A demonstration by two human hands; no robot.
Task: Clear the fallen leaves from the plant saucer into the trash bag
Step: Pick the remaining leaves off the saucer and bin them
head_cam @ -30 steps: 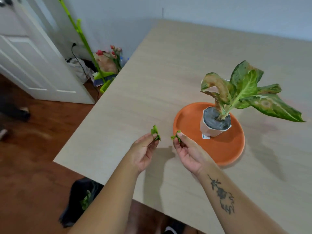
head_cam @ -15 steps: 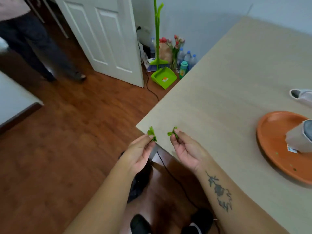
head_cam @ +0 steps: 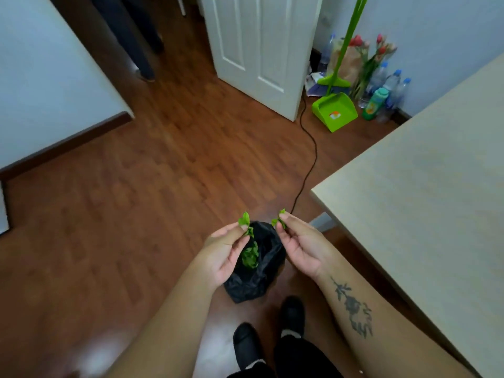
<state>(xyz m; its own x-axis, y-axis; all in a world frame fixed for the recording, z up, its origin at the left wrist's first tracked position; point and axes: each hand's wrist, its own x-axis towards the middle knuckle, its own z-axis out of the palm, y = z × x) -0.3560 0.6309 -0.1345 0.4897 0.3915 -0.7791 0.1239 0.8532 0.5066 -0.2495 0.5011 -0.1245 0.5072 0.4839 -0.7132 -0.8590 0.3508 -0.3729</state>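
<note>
A black trash bag [head_cam: 266, 257] stands open on the wooden floor in front of my feet, with green leaves [head_cam: 250, 257] lying inside it. My left hand [head_cam: 225, 251] pinches a small green leaf piece [head_cam: 244, 221] between thumb and fingertips, right above the bag's left side. My right hand [head_cam: 301, 245] pinches another small leaf piece [head_cam: 278, 220] above the bag's right rim. The saucer and the plant are out of view.
The beige table [head_cam: 425, 203] fills the right side, its corner just right of the bag. A black cable [head_cam: 309, 170] runs across the floor. A green dustpan [head_cam: 334, 111], broom, bottles and flowers stand by the white door [head_cam: 261, 50]. A person's legs stand far back.
My view has swung left and down, away from the saucer. Both hands have carried their leaf pieces off the table edge and now hang over the black bag.
</note>
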